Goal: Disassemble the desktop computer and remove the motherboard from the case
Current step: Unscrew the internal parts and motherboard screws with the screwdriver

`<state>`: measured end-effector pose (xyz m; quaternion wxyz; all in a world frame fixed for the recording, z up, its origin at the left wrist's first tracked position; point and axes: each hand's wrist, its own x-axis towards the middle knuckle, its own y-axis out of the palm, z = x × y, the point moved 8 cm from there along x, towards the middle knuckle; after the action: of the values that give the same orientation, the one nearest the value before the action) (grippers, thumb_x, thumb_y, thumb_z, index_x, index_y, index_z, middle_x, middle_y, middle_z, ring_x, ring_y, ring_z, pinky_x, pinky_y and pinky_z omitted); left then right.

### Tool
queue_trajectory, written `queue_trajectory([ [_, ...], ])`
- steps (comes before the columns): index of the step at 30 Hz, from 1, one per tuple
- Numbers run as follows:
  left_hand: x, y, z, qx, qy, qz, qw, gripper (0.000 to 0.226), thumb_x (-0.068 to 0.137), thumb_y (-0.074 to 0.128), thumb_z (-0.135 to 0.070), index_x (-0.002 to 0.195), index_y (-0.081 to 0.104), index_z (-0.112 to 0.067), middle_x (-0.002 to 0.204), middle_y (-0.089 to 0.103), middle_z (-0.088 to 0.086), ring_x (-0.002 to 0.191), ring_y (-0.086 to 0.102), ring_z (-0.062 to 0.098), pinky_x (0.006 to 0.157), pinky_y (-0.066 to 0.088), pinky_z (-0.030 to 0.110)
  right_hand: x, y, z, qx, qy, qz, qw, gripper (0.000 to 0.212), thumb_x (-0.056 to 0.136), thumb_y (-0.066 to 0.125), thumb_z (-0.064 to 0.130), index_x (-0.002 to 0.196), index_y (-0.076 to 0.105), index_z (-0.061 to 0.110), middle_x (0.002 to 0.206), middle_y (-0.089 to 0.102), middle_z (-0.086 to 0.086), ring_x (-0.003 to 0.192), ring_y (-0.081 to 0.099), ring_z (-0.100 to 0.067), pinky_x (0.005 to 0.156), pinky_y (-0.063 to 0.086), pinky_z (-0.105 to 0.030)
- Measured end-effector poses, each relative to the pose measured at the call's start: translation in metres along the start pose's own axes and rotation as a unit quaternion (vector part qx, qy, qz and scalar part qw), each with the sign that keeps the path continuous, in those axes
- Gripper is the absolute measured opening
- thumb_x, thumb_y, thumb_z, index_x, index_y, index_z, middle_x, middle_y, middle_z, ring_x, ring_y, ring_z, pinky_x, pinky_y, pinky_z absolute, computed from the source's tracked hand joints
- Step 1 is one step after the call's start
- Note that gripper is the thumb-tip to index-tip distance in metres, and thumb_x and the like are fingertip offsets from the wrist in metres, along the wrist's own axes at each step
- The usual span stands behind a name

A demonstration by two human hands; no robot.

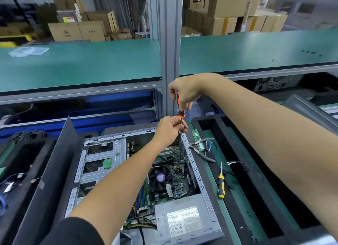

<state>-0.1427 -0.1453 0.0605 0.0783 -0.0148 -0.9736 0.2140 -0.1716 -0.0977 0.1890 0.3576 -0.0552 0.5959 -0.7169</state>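
Right fingers (184,105) clenched the orange-black screwdriver (181,114) handle; left fingers (178,125) pinched its upright shaft at 6 o'clock. Below lay one open computer case (196,169) holding one motherboard (175,182). A second, yellow screwdriver (221,185) lay on the table (236,217) at 3 o'clock.

There is one view only, from a wide-angle camera worn on the person's head. It looks forward and steeply down over both forearms, close above the open computer case (197,164) that fills the lower middle. The right hand (184,92) and left hand (169,130) meet near the centre of the picture. Toward 12 o'clock the view reaches a green shelf (82,65) and, well beyond it, stacked cardboard boxes (223,8). Straight edges bow near the borders.
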Motion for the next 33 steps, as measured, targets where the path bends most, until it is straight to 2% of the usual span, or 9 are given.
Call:
queue_trajectory([
  [2, -0.001, 0.0, 0.0, 0.006, 0.003, -0.009, 1.0, 0.024, 0.09, 0.053, 0.005, 0.075, 0.068, -0.006, 0.067, 0.068, 0.0, 0.068, 0.065, 0.009, 0.073, 0.05, 0.014, -0.003, -0.004, -0.002, 0.007, 0.006, -0.028, 1.0, 0.019, 0.085, 0.072, 0.018, 0.09, 0.055, 0.011, 0.078, 0.067, -0.005, 0.054, 0.069, -0.011, 0.041, 0.045, -0.015],
  [5, 0.0, -0.001, -0.002, 0.013, 0.013, -0.015, 1.0, 0.022, 0.088, 0.056, 0.004, 0.072, 0.069, -0.007, 0.066, 0.069, -0.004, 0.066, 0.065, 0.006, 0.069, 0.046, 0.007, -0.005, -0.008, -0.003, -0.011, 0.023, -0.061, 0.998, 0.036, 0.096, 0.055, 0.042, 0.083, 0.055, 0.009, 0.067, 0.068, -0.004, 0.057, 0.071, -0.016, 0.052, 0.045, -0.024],
  [8, 0.001, -0.002, -0.002, 0.025, 0.02, -0.008, 0.999, 0.02, 0.085, 0.062, 0.002, 0.069, 0.069, -0.009, 0.068, 0.07, -0.005, 0.067, 0.066, 0.006, 0.069, 0.046, 0.006, -0.009, -0.006, -0.002, -0.073, 0.051, -0.06, 0.994, 0.05, 0.097, 0.046, 0.05, 0.075, 0.054, 0.006, 0.047, 0.064, -0.003, 0.053, 0.07, -0.019, 0.057, 0.047, -0.029],
  [11, 0.002, -0.003, 0.001, 0.036, 0.02, -0.012, 0.999, 0.018, 0.084, 0.067, -0.003, 0.066, 0.067, -0.008, 0.069, 0.071, -0.006, 0.066, 0.065, 0.002, 0.068, 0.046, 0.007, -0.013, -0.005, 0.001, -0.122, 0.075, -0.067, 0.987, 0.054, 0.096, 0.047, 0.052, 0.072, 0.053, 0.005, 0.048, 0.063, -0.008, 0.044, 0.067, -0.021, 0.055, 0.049, -0.03],
  [16, 0.002, -0.006, 0.006, 0.051, 0.008, -0.052, 0.997, 0.034, 0.077, 0.077, -0.013, 0.064, 0.048, 0.0, 0.065, 0.062, 0.014, 0.051, 0.044, 0.002, 0.054, 0.038, 0.016, -0.013, -0.001, 0.012, -0.129, 0.048, -0.051, 0.989, 0.033, 0.094, 0.059, 0.035, 0.074, 0.049, 0.01, 0.045, 0.064, -0.003, 0.05, 0.068, -0.019, 0.052, 0.049, -0.027],
  [20, 0.003, -0.007, 0.006, 0.05, 0.008, -0.047, 0.998, 0.04, 0.077, 0.079, -0.019, 0.059, 0.043, -0.012, 0.053, 0.041, -0.006, 0.049, 0.037, 0.003, 0.049, 0.031, 0.012, -0.01, 0.0, 0.015, -0.136, -0.025, -0.051, 0.989, 0.002, 0.082, 0.069, 0.011, 0.083, 0.067, 0.011, 0.075, 0.069, -0.003, 0.071, 0.066, -0.018, 0.053, 0.043, -0.023],
  [25, 0.003, -0.002, 0.005, -0.028, -0.01, 0.013, 0.999, 0.008, 0.087, 0.068, -0.008, 0.079, 0.068, -0.009, 0.075, 0.069, 0.002, 0.066, 0.062, 0.003, 0.072, 0.048, 0.016, -0.012, 0.001, 0.014, -0.132, -0.079, -0.038, 0.987, 0.02, 0.079, 0.072, 0.005, 0.074, 0.062, 0.021, 0.08, 0.063, 0.005, 0.07, 0.055, -0.007, 0.055, 0.037, -0.02],
  [27, 0.002, 0.005, 0.002, -0.083, -0.022, 0.05, 0.995, 0.018, 0.093, 0.053, 0.004, 0.093, 0.068, -0.007, 0.085, 0.072, 0.004, 0.081, 0.07, 0.011, 0.081, 0.053, 0.02, -0.01, 0.001, 0.015, -0.133, -0.089, -0.022, 0.987, 0.019, 0.078, 0.069, 0.001, 0.074, 0.062, 0.019, 0.085, 0.065, 0.001, 0.074, 0.057, -0.012, 0.06, 0.042, -0.023],
  [33, 0.003, 0.006, -0.003, -0.07, -0.038, 0.03, 0.996, 0.02, 0.092, 0.05, 0.012, 0.083, 0.066, 0.004, 0.07, 0.065, 0.011, 0.064, 0.066, 0.015, 0.072, 0.055, 0.019, -0.009, -0.001, 0.015, -0.055, -0.102, -0.028, 0.993, 0.013, 0.083, 0.062, 0.005, 0.082, 0.057, 0.017, 0.081, 0.06, 0.002, 0.069, 0.054, -0.011, 0.059, 0.043, -0.023],
])
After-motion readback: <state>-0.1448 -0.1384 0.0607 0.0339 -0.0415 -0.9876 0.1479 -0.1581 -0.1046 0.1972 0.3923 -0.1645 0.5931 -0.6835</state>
